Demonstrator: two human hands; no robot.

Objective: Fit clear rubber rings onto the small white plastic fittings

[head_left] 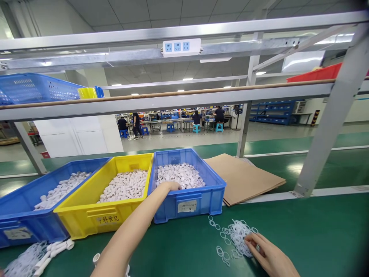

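Strip lights [188, 79] shine from a panelled ceiling [198, 11] above the workshop where I stand. At twelve o'clock, crowded workbenches [178, 122] line the far side, with blue stools [170, 127] on a grey floor [170, 141]. White panels [80, 138] rise at ten o'clock; at two, a blue rack [271, 117] stands near a striped post [315, 118] and pale wall [346, 111].

The fingers of the left hand [173, 186] dip out of sight inside the right-hand blue bin [210, 201], hiding their grip; whether the right hand [266, 252] pinches any thin rings [240, 235] cannot be told. The left forearm [134, 231] partly covers a white fitting [96, 258]. The view's left edge crops the leftmost blue bin [40, 224].
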